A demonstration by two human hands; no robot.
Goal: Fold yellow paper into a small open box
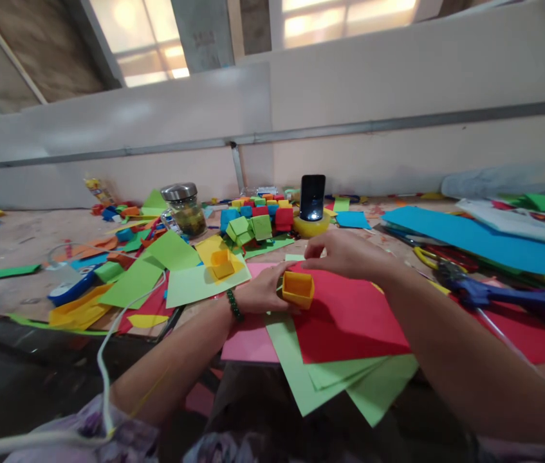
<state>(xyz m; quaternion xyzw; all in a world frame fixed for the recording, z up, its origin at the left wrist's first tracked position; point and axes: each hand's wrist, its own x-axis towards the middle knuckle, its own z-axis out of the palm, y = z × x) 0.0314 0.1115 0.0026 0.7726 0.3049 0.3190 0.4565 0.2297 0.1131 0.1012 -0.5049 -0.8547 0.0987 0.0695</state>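
My left hand (267,289), with a dark green bead bracelet at the wrist, is closed round an open yellow paper box (298,289). The box is held above the left edge of a red sheet (349,315). Just above and right of the box is my right hand (334,252), its fingers curled and pinched together; what they hold, if anything, is hidden. Beneath the red sheet lie pale green sheets (296,379) and a pink sheet (250,341). A second yellow paper box (222,263) sits to the left on a pale green sheet (195,286).
A phone (313,196) stands on a yellow roll (311,225), beside many small coloured paper cubes (261,227). A glass jar (188,212) is back left. At right lie a blue glue gun (498,292) and blue sheets (470,238). A white cable (103,360) crosses the left front.
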